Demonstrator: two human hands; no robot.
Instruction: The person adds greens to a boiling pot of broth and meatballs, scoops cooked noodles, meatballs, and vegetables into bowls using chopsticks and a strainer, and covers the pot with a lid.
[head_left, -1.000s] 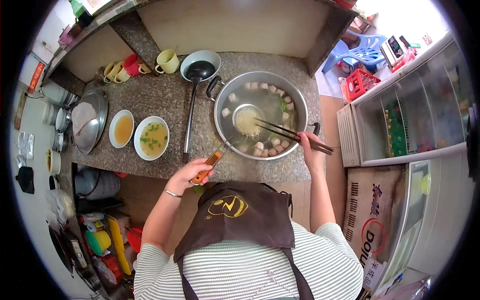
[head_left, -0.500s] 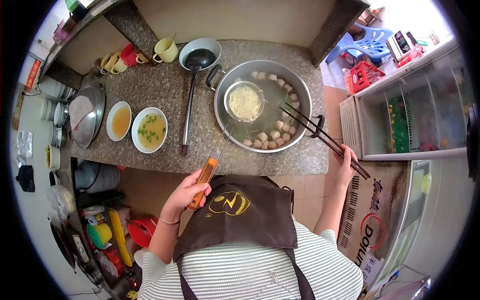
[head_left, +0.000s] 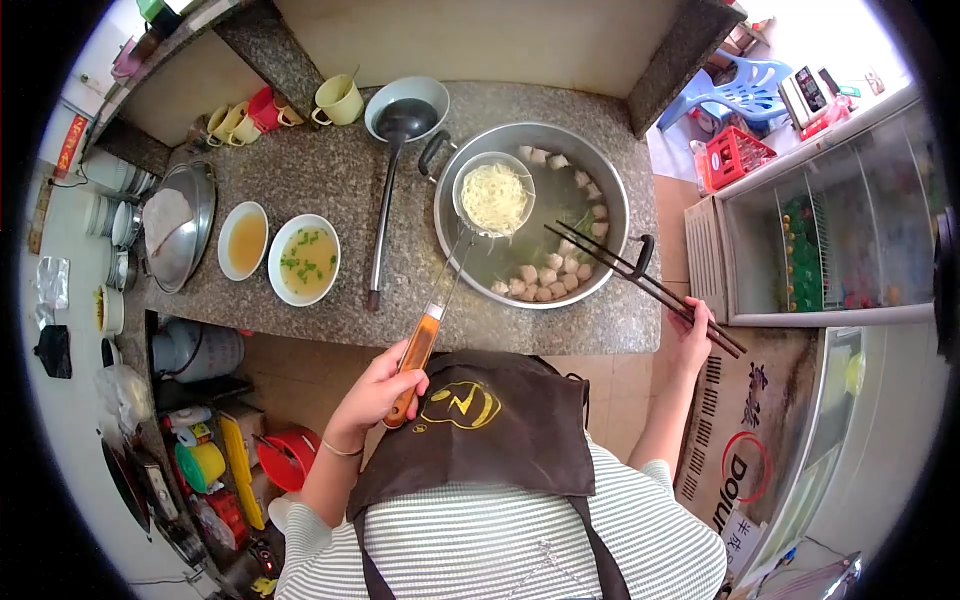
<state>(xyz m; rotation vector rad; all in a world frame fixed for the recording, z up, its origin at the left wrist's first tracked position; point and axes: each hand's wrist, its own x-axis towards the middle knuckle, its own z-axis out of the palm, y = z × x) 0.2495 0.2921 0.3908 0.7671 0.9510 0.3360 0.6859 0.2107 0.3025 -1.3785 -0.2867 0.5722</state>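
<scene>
My left hand (head_left: pixel 380 392) is closed around the orange wooden handle of a wire strainer (head_left: pixel 422 345). Pale noodles (head_left: pixel 494 199) fill the strainer's round basket, which is over the left part of a wide metal pot (head_left: pixel 619 240). In my right hand (head_left: pixel 692 332) are long dark chopsticks (head_left: pixel 660 292), their tips apart above the pot's right side, clear of the noodles. Several meatballs (head_left: pixel 553 275) lie in the cloudy broth along the pot's lower and right edge, with a few green leaves (head_left: pixel 572 234).
Left of the pot, a black ladle (head_left: pixel 387 215) rests in a bowl (head_left: pixel 436 93). Farther left stand a soup bowl with green bits (head_left: pixel 303 260), a smaller broth bowl (head_left: pixel 243 241) and a metal lid (head_left: pixel 198 220). Cups (head_left: pixel 339 99) line the back; a glass-door cooler (head_left: pixel 830 225) stands right.
The noodle basket has risen from low in the broth, and its handle has swung toward me. My right hand has drawn back to the lower right, taking the chopsticks off the noodles.
</scene>
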